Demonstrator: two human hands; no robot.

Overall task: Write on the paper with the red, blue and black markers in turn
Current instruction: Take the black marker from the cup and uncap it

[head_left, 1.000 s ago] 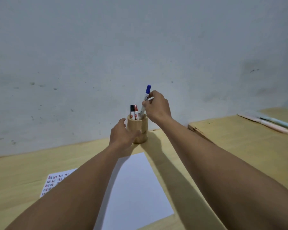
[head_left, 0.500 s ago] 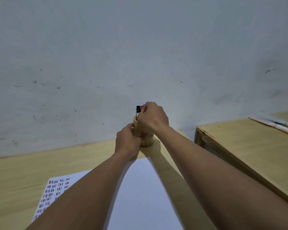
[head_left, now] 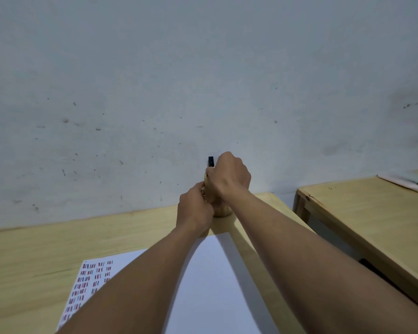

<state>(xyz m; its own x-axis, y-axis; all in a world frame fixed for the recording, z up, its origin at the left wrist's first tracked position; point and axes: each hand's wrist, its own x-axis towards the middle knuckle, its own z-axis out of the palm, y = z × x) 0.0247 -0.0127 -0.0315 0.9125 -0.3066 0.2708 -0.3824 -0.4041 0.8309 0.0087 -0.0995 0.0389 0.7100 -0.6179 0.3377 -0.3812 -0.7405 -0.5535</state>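
A wooden pen holder [head_left: 221, 209] stands at the table's back edge by the wall, mostly hidden by my hands. My left hand [head_left: 194, 210] is wrapped round its left side. My right hand [head_left: 229, 175] is curled over its top, fingers closed on the black marker [head_left: 211, 161], of which only the black cap shows to the left of the knuckles. The red and blue markers are hidden. The white paper [head_left: 217, 285] lies in front of the holder under my forearms, with rows of short red, blue and black strokes [head_left: 90, 283] on its left part.
The wooden table [head_left: 34, 256] meets a grey-white wall [head_left: 203, 80] right behind the holder. A second wooden table [head_left: 371, 213] stands to the right across a narrow gap, with pastel pens [head_left: 410, 183] at its far edge.
My right hand lowered the blue marker into the holder and now sits closed over the holder's top by the black cap. My left hand closed tighter on the holder. The view shifted left.
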